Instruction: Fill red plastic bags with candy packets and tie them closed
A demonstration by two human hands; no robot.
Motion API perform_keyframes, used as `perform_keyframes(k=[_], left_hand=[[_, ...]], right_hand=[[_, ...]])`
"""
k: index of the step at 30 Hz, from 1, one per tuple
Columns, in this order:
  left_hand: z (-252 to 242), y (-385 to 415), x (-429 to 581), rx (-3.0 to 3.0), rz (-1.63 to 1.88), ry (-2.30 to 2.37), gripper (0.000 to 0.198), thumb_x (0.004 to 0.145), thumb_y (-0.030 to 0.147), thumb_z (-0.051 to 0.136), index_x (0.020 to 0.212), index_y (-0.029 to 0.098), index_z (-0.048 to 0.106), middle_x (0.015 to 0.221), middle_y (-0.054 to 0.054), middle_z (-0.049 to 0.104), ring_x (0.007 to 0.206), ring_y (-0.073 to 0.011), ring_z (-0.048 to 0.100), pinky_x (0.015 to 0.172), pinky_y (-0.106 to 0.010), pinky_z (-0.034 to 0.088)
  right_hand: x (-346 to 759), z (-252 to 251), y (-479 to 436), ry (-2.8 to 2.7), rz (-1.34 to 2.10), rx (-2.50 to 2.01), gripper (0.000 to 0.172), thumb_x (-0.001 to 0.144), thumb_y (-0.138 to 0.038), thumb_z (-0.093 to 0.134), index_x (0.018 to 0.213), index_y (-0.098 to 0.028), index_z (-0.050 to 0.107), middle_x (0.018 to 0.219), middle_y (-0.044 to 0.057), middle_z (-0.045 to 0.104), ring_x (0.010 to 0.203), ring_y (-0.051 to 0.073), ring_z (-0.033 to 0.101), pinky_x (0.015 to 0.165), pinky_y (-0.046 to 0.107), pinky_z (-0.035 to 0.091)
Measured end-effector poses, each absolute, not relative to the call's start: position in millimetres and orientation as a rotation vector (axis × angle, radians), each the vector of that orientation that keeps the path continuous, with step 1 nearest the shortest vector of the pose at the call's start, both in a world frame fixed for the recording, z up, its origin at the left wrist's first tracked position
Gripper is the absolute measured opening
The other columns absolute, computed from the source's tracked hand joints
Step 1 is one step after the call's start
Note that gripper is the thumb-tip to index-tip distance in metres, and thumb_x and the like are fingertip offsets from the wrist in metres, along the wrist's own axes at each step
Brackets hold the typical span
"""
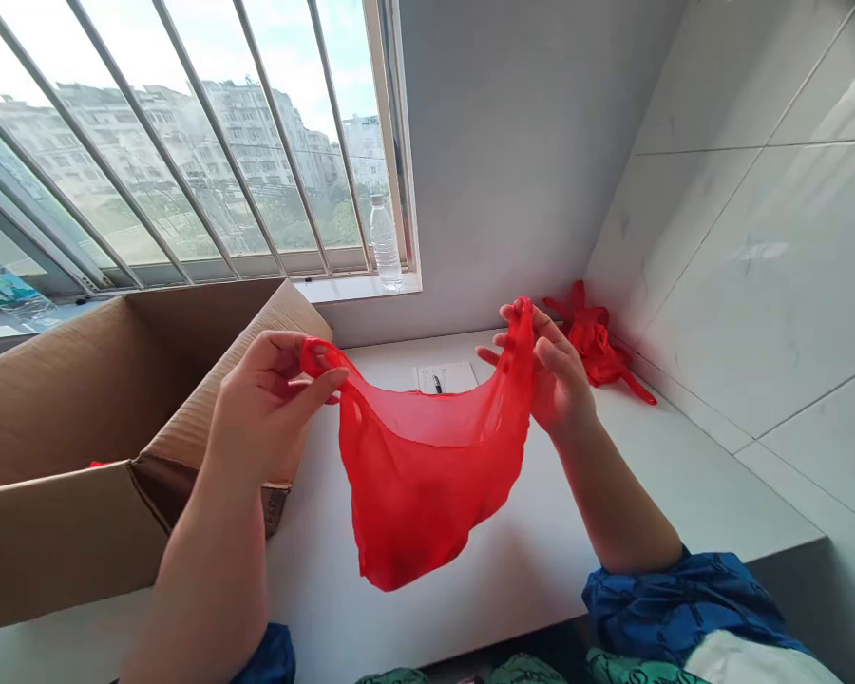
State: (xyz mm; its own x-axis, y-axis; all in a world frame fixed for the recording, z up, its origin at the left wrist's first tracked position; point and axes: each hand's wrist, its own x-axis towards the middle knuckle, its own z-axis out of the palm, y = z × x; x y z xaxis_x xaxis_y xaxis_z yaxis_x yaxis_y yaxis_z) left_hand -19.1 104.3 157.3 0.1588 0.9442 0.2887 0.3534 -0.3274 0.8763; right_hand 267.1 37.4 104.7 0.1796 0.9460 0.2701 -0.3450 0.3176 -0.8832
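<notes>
**Red plastic carrier bag point(427, 494) suspended by hand**

The left hand point(271, 404) and right hand point(552, 375) were kept apart, each clamped on a handle point(320, 356). The bag was held above the white counter point(655, 494), beside a cardboard box point(64, 399). A second bunched red bag point(591, 342) was positioned against the tiled wall point(776, 285).

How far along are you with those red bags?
Looks done: a bit of red shows inside the cardboard box. In hand: a thin red plastic bag, held up by the left hand and the right hand. Left: a red bundle on the white counter by the tiled wall.
</notes>
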Motion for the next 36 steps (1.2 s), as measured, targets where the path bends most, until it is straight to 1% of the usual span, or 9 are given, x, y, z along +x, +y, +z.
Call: perform_keyframes(k=[5,12,14,18,21,24,28,31,36], left_hand=[[148,98,11,2.067,1.387,1.289,0.029,0.073,0.028,0.082,0.095,0.023,0.065,0.077,0.004,0.068,0.066,-0.0098,0.064,0.057,-0.021,0.053],[134,82,28,2.204,1.132,0.844,0.012,0.084,0.014,0.071,0.089,0.021,0.064,0.077,0.003,0.067,0.067,-0.0098,0.061,0.063,-0.022,0.051],[131,82,32,2.226,0.987,0.618,0.015,0.087,0.010,0.065,0.096,0.022,0.064,0.083,0.001,0.067,0.079,-0.0126,0.063,0.073,-0.025,0.053],[117,90,38,2.202,1.082,0.573,0.031,0.087,0.011,0.065,0.114,0.024,0.060,0.108,-0.006,0.066,0.108,-0.0203,0.060,0.095,-0.038,0.051],[101,94,43,2.015,1.115,0.805,0.061,0.080,0.023,0.076,0.133,0.028,0.045,0.132,-0.009,0.055,0.124,-0.0252,0.053,0.102,-0.043,0.047],[88,91,51,1.804,0.685,0.866,0.089,0.078,0.033,0.078,0.149,0.033,0.023,0.131,-0.010,0.057,0.113,-0.0251,0.061,0.092,-0.039,0.053],[82,90,58,1.459,0.463,0.726,0.065,0.091,0.030,0.058,0.149,0.029,0.028,0.098,-0.005,0.068,0.086,-0.0192,0.066,0.082,-0.035,0.053],[82,97,57,1.139,0.488,0.674,0.051,0.093,0.026,0.052,0.143,0.024,0.043,0.074,0.000,0.059,0.072,-0.0153,0.061,0.082,-0.034,0.052],[82,105,52,0.975,0.490,0.739,0.046,0.095,0.040,0.053,0.138,0.023,0.050,0.073,-0.001,0.060,0.067,-0.0141,0.057,0.072,-0.029,0.051]], right_hand=[[251,107,36,-1.213,1.074,-0.836,0.059,0.086,-0.043,0.069,0.139,-0.040,0.046,0.156,0.004,0.032,0.082,0.015,0.062,0.069,0.036,0.061],[220,92,38,-1.568,0.943,-1.088,0.080,0.075,-0.040,0.082,0.145,-0.037,0.043,0.143,0.008,0.039,0.127,0.026,0.050,0.104,0.045,0.049],[211,83,42,-1.572,0.934,-1.068,0.071,0.080,-0.038,0.078,0.144,-0.036,0.046,0.137,0.008,0.043,0.117,0.023,0.057,0.098,0.042,0.053],[208,73,49,-1.396,0.950,-1.020,0.026,0.093,-0.038,0.061,0.117,-0.030,0.070,0.113,0.005,0.058,0.097,0.018,0.062,0.082,0.036,0.057],[215,75,54,-1.157,1.181,-1.052,0.030,0.096,-0.046,0.055,0.109,-0.026,0.073,0.106,0.005,0.063,0.068,0.011,0.059,0.056,0.026,0.053],[223,76,58,-0.970,1.347,-1.068,0.037,0.095,-0.051,0.055,0.113,-0.023,0.071,0.097,0.004,0.068,0.051,0.006,0.050,0.045,0.022,0.044],[234,73,62,-0.837,1.370,-1.025,0.033,0.094,-0.048,0.056,0.106,-0.020,0.068,0.079,0.002,0.069,0.046,0.007,0.045,0.042,0.021,0.038],[247,77,61,-0.970,1.392,-0.982,0.030,0.096,-0.047,0.054,0.096,-0.021,0.067,0.066,-0.001,0.062,0.045,0.008,0.041,0.042,0.021,0.034],[261,87,50,-1.646,1.082,-1.111,0.019,0.094,-0.036,0.060,0.097,-0.025,0.074,0.104,0.006,0.058,0.073,0.013,0.057,0.064,0.029,0.051]])
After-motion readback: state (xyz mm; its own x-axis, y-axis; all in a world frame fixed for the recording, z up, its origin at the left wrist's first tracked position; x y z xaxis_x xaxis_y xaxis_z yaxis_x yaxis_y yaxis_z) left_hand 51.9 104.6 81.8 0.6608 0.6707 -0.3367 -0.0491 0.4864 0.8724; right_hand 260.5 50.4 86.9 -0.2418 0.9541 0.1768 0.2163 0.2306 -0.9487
